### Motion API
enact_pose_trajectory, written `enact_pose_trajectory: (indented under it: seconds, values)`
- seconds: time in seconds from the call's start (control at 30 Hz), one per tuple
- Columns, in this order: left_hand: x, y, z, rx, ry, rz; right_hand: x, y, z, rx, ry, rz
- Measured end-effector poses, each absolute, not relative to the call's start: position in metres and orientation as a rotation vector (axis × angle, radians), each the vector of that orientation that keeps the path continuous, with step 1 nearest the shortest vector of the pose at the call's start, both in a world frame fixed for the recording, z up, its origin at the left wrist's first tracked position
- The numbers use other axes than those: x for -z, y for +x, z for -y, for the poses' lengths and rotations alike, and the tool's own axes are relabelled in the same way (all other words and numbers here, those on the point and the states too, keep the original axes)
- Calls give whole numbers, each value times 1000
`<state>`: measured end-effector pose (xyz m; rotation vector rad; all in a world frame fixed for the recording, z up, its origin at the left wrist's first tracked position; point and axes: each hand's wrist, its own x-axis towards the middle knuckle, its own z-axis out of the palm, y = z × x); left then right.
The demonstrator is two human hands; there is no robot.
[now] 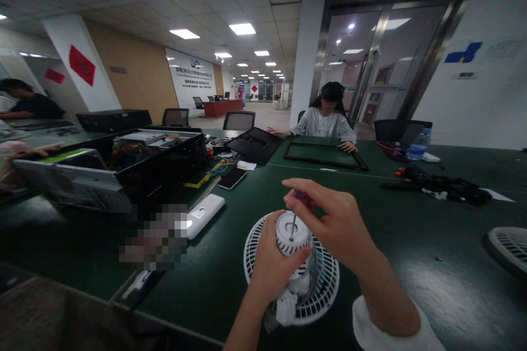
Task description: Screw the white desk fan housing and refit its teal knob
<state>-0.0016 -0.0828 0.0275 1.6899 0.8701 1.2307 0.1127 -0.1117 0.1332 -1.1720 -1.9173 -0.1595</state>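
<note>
A white electric fan point(329, 285) lies grille-down on the green table, its round motor housing point(286, 224) facing up. My left hand point(274, 263) wraps around the housing, thumb on the near right side, fingers on the left. Above it, my right hand point(325, 214) pinches the dark handle of a screwdriver point(293, 222). The screwdriver stands nearly upright, and its tip meets a hole in the top of the housing. Whether a screw sits in that hole is hidden.
Left of the fan lie a white power bank point(206, 216) and a phone point(233, 177). Beyond stands an opened computer case point(152, 170). A person point(327, 118) sits opposite by a black frame point(325, 163). At right are a bottle point(419, 144), black gear point(444, 184) and a white grille point(510, 247).
</note>
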Motion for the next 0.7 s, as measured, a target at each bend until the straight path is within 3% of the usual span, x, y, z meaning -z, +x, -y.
enact_pose_trajectory:
  seconds: [0.2,0.43,0.7]
  values:
    - [-26,-1,83,-1230,1688,-872,-138,117,118,38,-1032,1990]
    - [-26,-2,83,-1239,1714,-862,-134,111,113,356,-1109,1924]
    - [-27,-2,83,-1223,1708,-868,-138,114,119,175,-1054,1972]
